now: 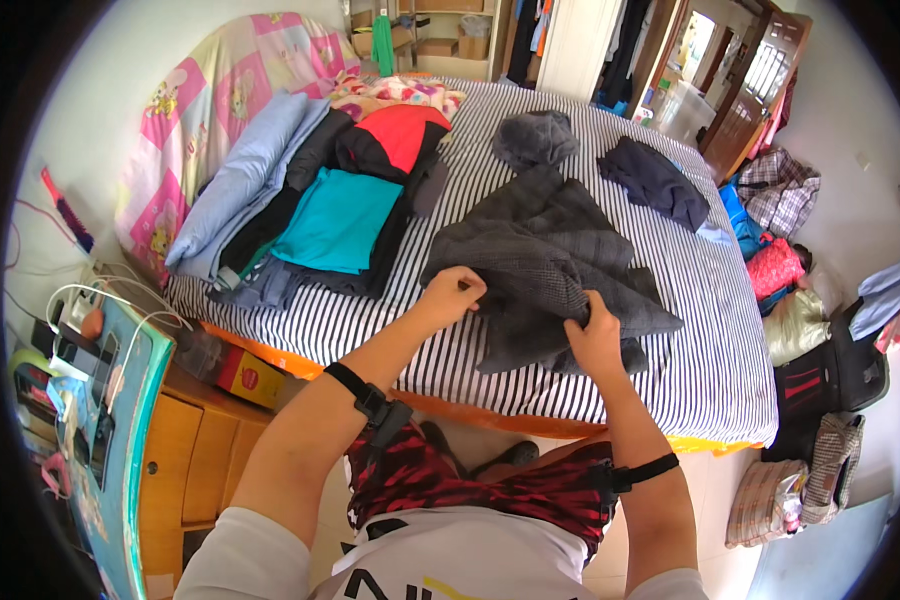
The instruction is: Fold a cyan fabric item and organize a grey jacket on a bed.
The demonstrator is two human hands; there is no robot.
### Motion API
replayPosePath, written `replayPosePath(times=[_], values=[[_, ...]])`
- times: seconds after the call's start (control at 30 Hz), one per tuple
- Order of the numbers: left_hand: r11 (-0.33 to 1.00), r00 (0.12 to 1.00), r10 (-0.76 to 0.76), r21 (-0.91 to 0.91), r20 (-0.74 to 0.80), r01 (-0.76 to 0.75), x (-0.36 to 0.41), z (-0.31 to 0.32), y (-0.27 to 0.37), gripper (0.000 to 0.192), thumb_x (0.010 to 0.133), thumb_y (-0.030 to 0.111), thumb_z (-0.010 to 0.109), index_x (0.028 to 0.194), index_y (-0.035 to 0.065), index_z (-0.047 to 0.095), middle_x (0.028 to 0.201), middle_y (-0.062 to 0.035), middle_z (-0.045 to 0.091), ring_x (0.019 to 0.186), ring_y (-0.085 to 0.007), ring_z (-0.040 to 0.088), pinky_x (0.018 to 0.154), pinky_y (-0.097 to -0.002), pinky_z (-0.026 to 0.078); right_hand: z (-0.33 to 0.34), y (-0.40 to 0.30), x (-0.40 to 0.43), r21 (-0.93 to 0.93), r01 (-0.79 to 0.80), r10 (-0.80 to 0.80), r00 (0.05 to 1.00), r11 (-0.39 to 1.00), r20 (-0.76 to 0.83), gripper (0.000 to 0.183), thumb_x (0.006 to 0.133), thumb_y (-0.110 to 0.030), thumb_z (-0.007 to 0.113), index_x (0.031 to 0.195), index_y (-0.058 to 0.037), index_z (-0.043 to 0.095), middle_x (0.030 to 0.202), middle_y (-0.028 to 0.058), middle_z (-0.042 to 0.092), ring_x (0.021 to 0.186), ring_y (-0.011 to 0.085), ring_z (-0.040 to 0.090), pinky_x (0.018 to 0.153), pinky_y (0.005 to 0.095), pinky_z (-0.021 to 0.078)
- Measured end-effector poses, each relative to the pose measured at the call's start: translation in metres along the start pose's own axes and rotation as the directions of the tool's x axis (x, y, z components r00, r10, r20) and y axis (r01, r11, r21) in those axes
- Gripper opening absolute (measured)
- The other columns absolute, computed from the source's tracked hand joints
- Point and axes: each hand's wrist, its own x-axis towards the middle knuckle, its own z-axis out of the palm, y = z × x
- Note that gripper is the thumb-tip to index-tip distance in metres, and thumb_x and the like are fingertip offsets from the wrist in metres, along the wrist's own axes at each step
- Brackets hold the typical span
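Observation:
A dark grey checked garment point(540, 262) lies loosely spread and rumpled on a bed with a black-and-white striped sheet point(690, 375). My left hand point(456, 292) pinches its near left edge between thumb and fingers. On the right, my right hand point(596, 334) grips a gathered fold of the same cloth. Which part of the garment each hand holds cannot be told. Just beyond it sits a bunched grey fleecy garment point(536, 139). A dark navy garment point(652, 180) lies crumpled farther right.
Folded clothes stand at the left, including a teal garment point(337, 221), a light blue padded one point(244, 176) and a red-and-black one point(397, 139). A cluttered desk point(146, 390) flanks the bed at left. Bags and a black suitcase point(802, 382) line the right side.

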Motion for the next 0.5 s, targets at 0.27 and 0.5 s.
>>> replayPosePath(times=[0.27, 0.5], values=[[0.838, 0.852, 0.440, 0.471, -0.283, -0.276, 0.013, -0.031, -0.053, 0.047, 0.074, 0.003, 0.070, 0.115, 0.0050, 0.046, 0.110, -0.0197, 0.047, 0.091, -0.0368, 0.060, 0.081, -0.0396, 0.050, -0.030, 0.005, 0.006, -0.075, -0.054, 0.051, 0.998, 0.996, -0.041, 0.040, 0.075, -0.004, 0.063, 0.113, 0.0030, 0.054, 0.102, 0.0269, 0.063, 0.099, 0.0447, 0.061, 0.084, 0.0477, 0.0489], [0.716, 0.948, 0.246, 0.697, -0.199, -0.040, 0.007, -0.038, -0.036, 0.091, 0.069, 0.015, 0.080, 0.145, 0.0070, 0.030, 0.129, -0.0279, 0.040, 0.117, -0.0469, 0.051, 0.097, -0.0447, 0.047, -0.038, 0.020, 0.012, -0.238, -0.161, 0.144, 0.986, 0.958, -0.088, 0.042, 0.075, -0.004, 0.061, 0.116, 0.0009, 0.054, 0.107, 0.0252, 0.063, 0.102, 0.0438, 0.060, 0.087, 0.0498, 0.0483]])
